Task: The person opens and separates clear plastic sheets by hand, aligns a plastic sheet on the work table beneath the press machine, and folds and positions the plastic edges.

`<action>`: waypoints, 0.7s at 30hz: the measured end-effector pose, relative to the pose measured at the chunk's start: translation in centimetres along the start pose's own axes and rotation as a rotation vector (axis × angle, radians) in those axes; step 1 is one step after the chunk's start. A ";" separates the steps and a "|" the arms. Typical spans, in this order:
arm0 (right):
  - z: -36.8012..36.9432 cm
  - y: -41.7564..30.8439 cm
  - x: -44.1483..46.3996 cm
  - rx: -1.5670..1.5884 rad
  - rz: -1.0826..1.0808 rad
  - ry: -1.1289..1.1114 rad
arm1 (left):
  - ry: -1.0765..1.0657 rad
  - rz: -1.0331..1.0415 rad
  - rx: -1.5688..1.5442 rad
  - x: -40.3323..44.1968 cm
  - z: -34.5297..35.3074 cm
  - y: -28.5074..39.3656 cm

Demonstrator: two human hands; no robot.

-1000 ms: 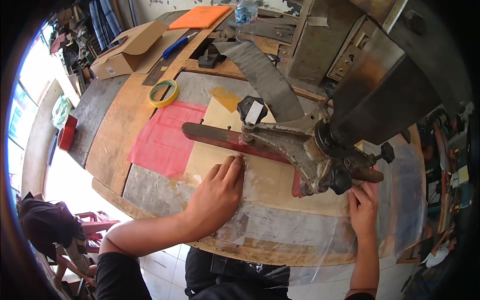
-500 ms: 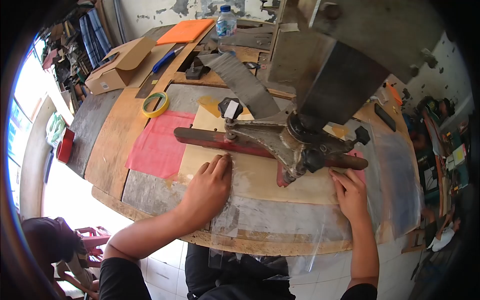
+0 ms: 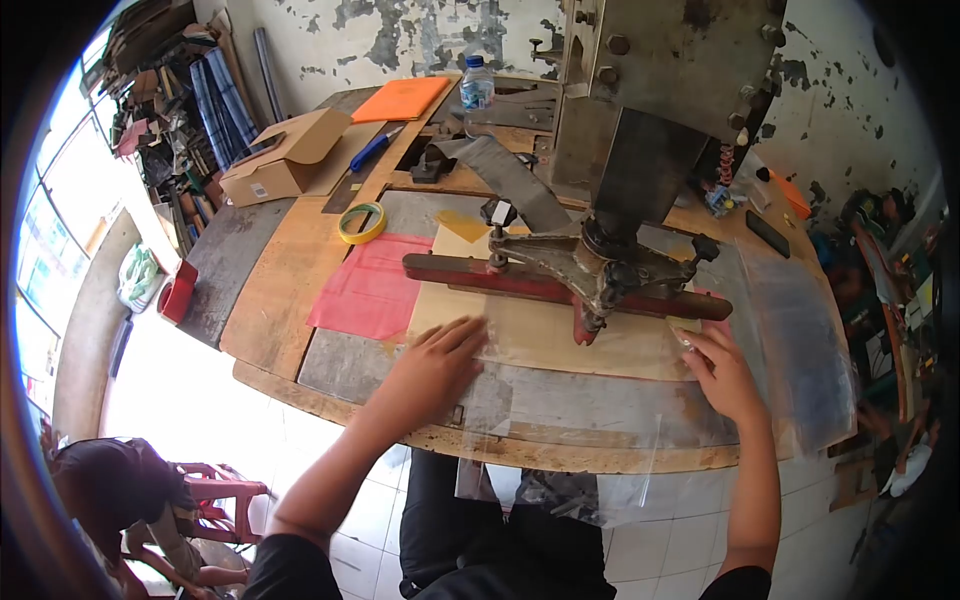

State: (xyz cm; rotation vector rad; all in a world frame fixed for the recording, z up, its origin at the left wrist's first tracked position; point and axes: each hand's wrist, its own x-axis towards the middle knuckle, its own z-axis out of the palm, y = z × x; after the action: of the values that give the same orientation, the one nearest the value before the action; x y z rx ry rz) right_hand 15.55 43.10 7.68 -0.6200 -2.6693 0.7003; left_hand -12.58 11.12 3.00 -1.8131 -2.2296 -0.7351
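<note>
Our left hand (image 3: 430, 368) is open, its fingers extended and close together over the pale sheet (image 3: 540, 345), just on our side of the press's red bar (image 3: 540, 287). Our right hand (image 3: 722, 372) is near the bar's right end, thumb and fingers bent close together at the sheet's right edge; we cannot tell whether they pinch anything. Our two hands are well apart.

The pale sheet lies under the bar and reaches out on our side of it. A pink sheet (image 3: 370, 285) lies left of the bar, with a yellow tape roll (image 3: 347, 237) beyond that sheet. Clear plastic (image 3: 800, 345) spreads to the right of the bar, and more hangs over the table's (image 3: 262, 315) front edge, between us and the bar.

Beyond the bar we see a grey strip (image 3: 497, 170) and a bottle (image 3: 478, 92); farther left are a blue-handled cutter (image 3: 370, 152), a cardboard box (image 3: 265, 182) and an orange folder (image 3: 403, 99). A black, flat object (image 3: 768, 233) lies beyond the bar's right end. Well left of the bar, a person (image 3: 120, 490) bends beside a red stool (image 3: 225, 488).
</note>
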 end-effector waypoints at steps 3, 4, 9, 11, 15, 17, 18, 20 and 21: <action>-0.5 0.3 -3.1 -0.010 0.038 0.054 | 0.102 -0.201 -0.104 -4.3 -1.8 1.8; -0.2 0.9 -4.2 -0.021 -0.001 0.153 | 0.104 -0.210 -0.107 -5.8 -1.7 1.9; 2.2 4.5 -6.5 -0.029 0.033 0.455 | 0.508 -0.396 0.156 -13.2 3.2 2.5; 2.1 4.5 -6.6 0.088 0.122 0.508 | 0.639 -0.397 0.252 -14.9 6.7 1.7; 2.4 4.7 -6.2 0.170 0.107 0.573 | 0.735 -0.327 0.344 -15.3 8.9 0.1; 2.3 4.9 -6.7 0.120 0.114 0.608 | 0.735 -0.323 0.355 -15.5 9.0 -0.1; 2.3 5.0 -6.8 0.121 0.120 0.611 | 0.735 -0.317 0.361 -15.5 9.0 -0.2; 2.4 5.4 -7.1 0.088 0.110 0.623 | 0.730 -0.324 0.358 -15.4 9.0 0.0; 2.3 5.4 -7.1 0.094 0.113 0.624 | 0.733 -0.335 0.358 -15.4 9.0 0.1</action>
State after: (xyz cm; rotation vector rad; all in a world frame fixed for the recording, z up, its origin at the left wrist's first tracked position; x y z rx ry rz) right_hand 22.52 43.04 1.56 -0.8108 -2.0296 0.5421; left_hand -7.25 2.08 -11.39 -0.8218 -1.9835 -0.8151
